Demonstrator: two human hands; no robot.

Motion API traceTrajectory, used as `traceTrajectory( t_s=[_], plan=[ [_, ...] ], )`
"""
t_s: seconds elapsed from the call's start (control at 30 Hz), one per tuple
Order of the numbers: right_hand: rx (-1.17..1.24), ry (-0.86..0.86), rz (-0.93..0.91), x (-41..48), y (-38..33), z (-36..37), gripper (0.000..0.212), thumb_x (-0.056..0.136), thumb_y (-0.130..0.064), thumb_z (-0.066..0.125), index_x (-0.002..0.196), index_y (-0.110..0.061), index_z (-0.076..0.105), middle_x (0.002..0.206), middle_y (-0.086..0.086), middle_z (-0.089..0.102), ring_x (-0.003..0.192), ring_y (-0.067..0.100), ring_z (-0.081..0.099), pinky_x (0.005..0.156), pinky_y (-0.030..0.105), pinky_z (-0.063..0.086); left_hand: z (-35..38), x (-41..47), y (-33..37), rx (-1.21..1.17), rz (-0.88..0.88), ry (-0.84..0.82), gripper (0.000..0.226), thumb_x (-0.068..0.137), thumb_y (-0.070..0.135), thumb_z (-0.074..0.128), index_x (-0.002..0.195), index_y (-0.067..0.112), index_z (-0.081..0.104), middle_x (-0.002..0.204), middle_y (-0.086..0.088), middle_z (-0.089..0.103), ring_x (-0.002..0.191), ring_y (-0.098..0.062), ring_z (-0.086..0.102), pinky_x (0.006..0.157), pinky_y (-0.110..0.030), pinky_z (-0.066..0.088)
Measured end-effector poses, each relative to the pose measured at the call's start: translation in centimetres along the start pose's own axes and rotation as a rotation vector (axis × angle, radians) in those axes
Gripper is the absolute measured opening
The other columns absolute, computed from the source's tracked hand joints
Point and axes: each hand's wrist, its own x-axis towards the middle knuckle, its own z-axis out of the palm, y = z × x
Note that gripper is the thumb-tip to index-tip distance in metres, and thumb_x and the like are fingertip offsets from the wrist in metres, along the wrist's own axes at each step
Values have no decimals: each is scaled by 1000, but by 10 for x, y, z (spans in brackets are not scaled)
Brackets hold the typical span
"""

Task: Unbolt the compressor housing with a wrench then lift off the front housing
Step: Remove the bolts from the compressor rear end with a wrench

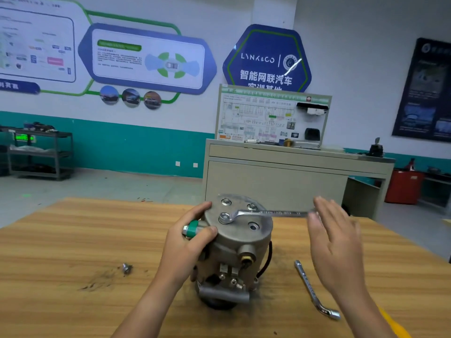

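A grey metal compressor (234, 250) stands on end on the wooden table (73, 240), its round front housing (244, 223) facing up. My left hand (190, 240) grips the housing's left side, over a green-capped port (192, 228). A ring wrench (266, 213) sits on the near-left bolt, handle pointing right. My right hand (334, 242) is flat with fingers apart, its fingertips against the wrench handle's far end. Two more bolts (226, 202) stay in the housing's far side. One hole (253, 225) at the near right has no bolt.
A loose bolt (127, 268) lies on the table to the left, beside dark smudges. An L-shaped socket wrench (314, 291) lies to the right of the compressor. Behind the table stand a grey cabinet (275, 181) with a training board, a shelf rack (39, 154) and a red bin (405, 186).
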Motion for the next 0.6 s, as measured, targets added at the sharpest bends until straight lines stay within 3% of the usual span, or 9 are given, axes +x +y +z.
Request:
traceTrajectory(
  t_s=[0.13, 0.23, 0.33, 0.43, 0.57, 0.6],
  plan=[
    [65, -254, 70, 78, -11, 42, 57, 96, -46, 33, 140, -10, 38, 149, 3, 33, 138, 15, 23, 115, 38, 15, 5, 4, 1, -23, 15, -35, 36, 79, 12, 68, 109, 32, 63, 107, 9, 60, 80, 7, 61, 58, -11, 47],
    [-20, -529, 90, 108, -48, 77, 80, 90, -61, 33, 145, -3, 21, 155, 8, 9, 142, 22, 12, 113, 37, 13, 9, 5, 5, -15, 7, -36, 39, 82, 0, 62, 110, 27, 63, 104, 6, 60, 74, 8, 61, 55, -9, 45],
    [-240, -775, 25, 110, -85, 104, 106, 79, -74, 39, 146, -2, -3, 153, 11, -19, 142, 29, 3, 113, 40, 13, 9, 2, 6, -4, 35, -14, 37, 74, 17, 67, 109, 28, 63, 101, 9, 64, 79, 5, 62, 60, -11, 46],
    [-282, -808, -127, 97, -108, 117, 110, 77, -73, 44, 146, -7, -11, 152, 11, -22, 142, 32, -4, 114, 44, 9, 6, 0, 4, 39, 66, 10, 42, 65, 24, 60, 106, 31, 64, 96, 14, 70, 87, 1, 63, 69, -15, 49],
    [-420, -771, -414, 68, -127, 118, 104, 78, -72, 44, 147, -16, -12, 154, 7, -19, 142, 30, 4, 111, 55, 4, 9, 0, 4, 45, 119, 26, 16, 73, 9, 67, 86, 19, 66, 70, 9, 70, 65, 1, 63, 55, -12, 46],
    [-445, -759, -473, 59, -131, 114, 104, 78, -73, 44, 147, -19, -12, 154, 7, -17, 142, 30, 7, 109, 59, 3, 9, 2, -1, 74, 113, 48, 19, 78, 1, 68, 81, 20, 65, 65, 8, 69, 62, 2, 63, 53, -13, 47]
  ],
)
